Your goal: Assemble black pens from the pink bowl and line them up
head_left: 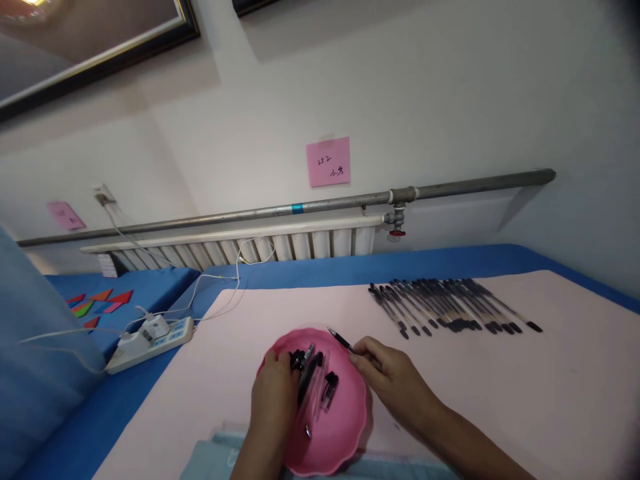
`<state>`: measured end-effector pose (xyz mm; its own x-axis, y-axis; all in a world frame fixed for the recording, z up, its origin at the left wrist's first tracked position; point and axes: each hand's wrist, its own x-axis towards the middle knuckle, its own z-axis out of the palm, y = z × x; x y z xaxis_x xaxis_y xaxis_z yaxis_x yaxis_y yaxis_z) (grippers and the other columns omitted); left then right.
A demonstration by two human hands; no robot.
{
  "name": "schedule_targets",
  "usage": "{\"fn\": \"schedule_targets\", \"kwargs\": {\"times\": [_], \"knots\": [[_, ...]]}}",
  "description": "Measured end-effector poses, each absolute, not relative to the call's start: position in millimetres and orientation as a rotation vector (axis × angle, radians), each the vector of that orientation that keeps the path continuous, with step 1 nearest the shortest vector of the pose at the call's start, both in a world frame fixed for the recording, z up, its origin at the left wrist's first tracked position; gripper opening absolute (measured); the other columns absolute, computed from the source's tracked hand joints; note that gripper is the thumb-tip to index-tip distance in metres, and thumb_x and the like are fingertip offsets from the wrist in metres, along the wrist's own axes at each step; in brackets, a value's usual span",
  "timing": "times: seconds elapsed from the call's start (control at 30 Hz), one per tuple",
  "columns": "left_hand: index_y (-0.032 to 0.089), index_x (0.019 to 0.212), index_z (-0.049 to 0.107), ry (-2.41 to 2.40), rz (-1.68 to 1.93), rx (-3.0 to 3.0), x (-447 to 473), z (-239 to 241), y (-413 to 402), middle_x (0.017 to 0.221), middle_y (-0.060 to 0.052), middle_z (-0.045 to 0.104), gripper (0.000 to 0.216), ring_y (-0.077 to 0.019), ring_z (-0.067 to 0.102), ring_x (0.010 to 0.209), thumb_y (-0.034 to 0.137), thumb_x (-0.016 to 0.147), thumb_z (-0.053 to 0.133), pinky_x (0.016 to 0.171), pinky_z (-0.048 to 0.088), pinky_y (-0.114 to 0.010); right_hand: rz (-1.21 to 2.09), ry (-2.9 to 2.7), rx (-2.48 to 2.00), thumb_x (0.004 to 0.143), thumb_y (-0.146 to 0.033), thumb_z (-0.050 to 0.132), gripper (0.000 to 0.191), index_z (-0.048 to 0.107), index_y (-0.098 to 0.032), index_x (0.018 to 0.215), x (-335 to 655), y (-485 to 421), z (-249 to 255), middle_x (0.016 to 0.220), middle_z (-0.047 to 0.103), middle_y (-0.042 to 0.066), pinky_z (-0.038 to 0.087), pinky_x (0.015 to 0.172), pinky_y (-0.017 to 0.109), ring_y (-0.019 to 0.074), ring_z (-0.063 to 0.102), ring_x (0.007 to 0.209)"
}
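We are in the middle of sorting pen parts out of a round pink plastic dish with a scalloped rim [345, 427], which sits on the pale pink desk [500, 400] at 6 o'clock in our view. Our right hand [395, 380] pinches a slim black pen [341, 341] between thumb and fingertips at the dish's upper right rim. Our left hand [273, 400] rests over the dish's left edge, fingers curled down onto the loose black pen pieces [313, 383] lying inside; we cannot tell whether it actually grips one.

The held pen's long axis runs on a diagonal, its tip pointing toward 10 o'clock and its rear end buried in our fingers at 4 o'clock. It hangs just above the dish rim, apart from the pieces below.

We judge that this pen is either being picked out or put together. The next move calls for a steady pinch and for bringing the pen's axis round to match the row of finished black pens [450, 310] laid side by side at 1 o'clock, well apart from the dish, whose tips point toward 10 o'clock too.
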<state>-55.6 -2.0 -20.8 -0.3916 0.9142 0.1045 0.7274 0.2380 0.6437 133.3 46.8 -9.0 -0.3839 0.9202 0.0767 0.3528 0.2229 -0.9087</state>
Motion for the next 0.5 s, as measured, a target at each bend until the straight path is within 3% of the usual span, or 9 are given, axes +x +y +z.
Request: {"fn": "schedule_targets", "kwargs": {"times": [0.23,0.37,0.5], "knots": [[0.018,0.071,0.062,2.121,1.065,1.332,-69,-19,5,0.073,-0.005,0.062,0.006,-0.019,0.055,0.069,0.02,0.071,0.057,0.063,0.035,-0.027,1.144,-1.871,-1.154,0.083,-0.031,0.047,0.017,0.051,-0.02,0.071,133,46,-9,0.06,0.045,-0.005,0.034,0.053,0.023,0.0124,0.043,0.058],[0.016,0.082,0.063,1.518,1.374,0.838,-76,-8,1,0.066,0.0,0.061,0.02,-0.0111,0.052,0.056,0.028,0.068,0.067,0.054,0.037,-0.021,1.158,-1.872,-1.149,0.083,-0.033,0.048,0.018,0.051,-0.02,0.071,132,44,-8,0.06,0.046,-0.005,0.035,0.054,0.022,0.0126,0.043,0.059],[0.013,0.078,0.062,1.072,1.484,0.481,-70,-4,0,0.066,-0.001,0.063,0.018,-0.0093,0.057,0.059,0.015,0.064,0.073,0.058,0.044,-0.019,1.199,-1.984,-1.056,0.085,-0.033,0.047,0.018,0.054,-0.02,0.074,127,37,-5,0.06,0.048,-0.005,0.034,0.055,0.022,0.012,0.045,0.058]]}}
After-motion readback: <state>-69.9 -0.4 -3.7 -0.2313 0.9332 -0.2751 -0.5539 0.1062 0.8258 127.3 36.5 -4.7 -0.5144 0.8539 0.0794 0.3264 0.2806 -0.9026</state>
